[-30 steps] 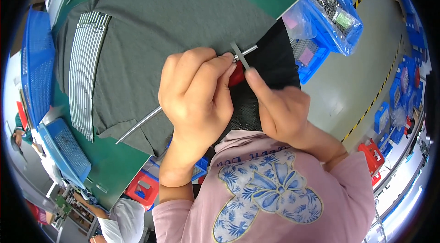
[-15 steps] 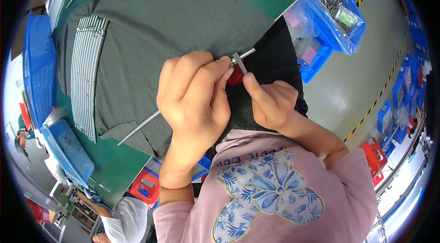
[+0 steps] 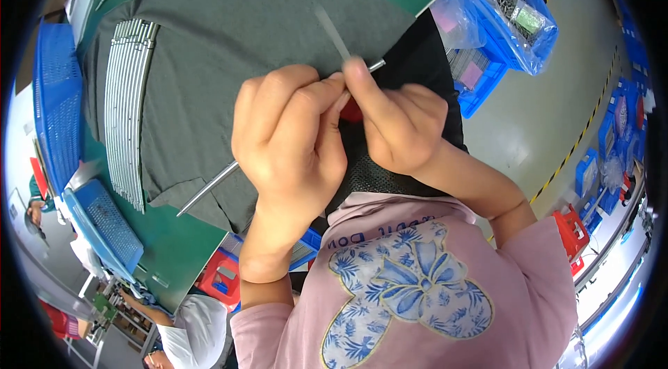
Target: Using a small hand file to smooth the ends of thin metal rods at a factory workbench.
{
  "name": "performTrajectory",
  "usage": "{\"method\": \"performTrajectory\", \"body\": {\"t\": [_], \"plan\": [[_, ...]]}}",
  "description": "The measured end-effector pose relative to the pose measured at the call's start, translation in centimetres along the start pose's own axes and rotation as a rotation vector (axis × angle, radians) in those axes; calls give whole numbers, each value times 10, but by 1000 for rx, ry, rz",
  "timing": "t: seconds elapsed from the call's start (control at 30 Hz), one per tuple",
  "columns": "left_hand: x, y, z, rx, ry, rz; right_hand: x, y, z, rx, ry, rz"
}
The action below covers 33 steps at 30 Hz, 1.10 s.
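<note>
My left hand [image 3: 289, 134] is closed round a thin silver metal rod [image 3: 209, 188], pinching it near its right end. The rod slants from lower left to upper right, and its tip shows just past my fingers. In my closed right hand [image 3: 405, 127] is a narrow flat grey metal strip [image 3: 332, 34], thumb along it. The strip points up and left over the cloth, its far end blurred by motion. Both hands nearly meet at the rod's tip, and my fingers hide the contact there. Something red shows below them.
A row of silver rods [image 3: 129, 115] lies on the grey cloth [image 3: 223, 35] at left. Blue baskets [image 3: 57, 105] stand beyond it. At right is a blue bin [image 3: 546, 35] of small metal parts. A person in white [image 3: 198, 327] sits at lower left.
The strip has swung from crossing the rod near its tip to pointing up and left. My right hand has moved up and left, closer to my left, which still grips the rod.
</note>
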State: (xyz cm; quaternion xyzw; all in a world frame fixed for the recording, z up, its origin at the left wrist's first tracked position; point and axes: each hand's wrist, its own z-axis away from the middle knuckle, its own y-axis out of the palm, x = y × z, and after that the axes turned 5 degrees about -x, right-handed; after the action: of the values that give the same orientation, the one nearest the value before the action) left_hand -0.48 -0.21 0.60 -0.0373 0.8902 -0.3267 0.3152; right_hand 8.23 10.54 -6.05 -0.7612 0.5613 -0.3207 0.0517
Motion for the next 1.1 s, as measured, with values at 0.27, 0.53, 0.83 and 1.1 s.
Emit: {"method": "performTrajectory", "body": {"t": [0.27, 0.53, 0.83, 1.1], "plan": [[-1, -2, 1, 11, 18, -29, 0, -2, -3, 41, -28, 24], [0, 2, 4, -3, 12, -5, -4, 0, 2, -10, -50, 17], [0, 2, 3, -14, 18, 13, -8, 8, -6, -13, -47, -15], [2, 1, 0, -5, 36, 1, -8, 7, -10, 4, -66, 29]]}}
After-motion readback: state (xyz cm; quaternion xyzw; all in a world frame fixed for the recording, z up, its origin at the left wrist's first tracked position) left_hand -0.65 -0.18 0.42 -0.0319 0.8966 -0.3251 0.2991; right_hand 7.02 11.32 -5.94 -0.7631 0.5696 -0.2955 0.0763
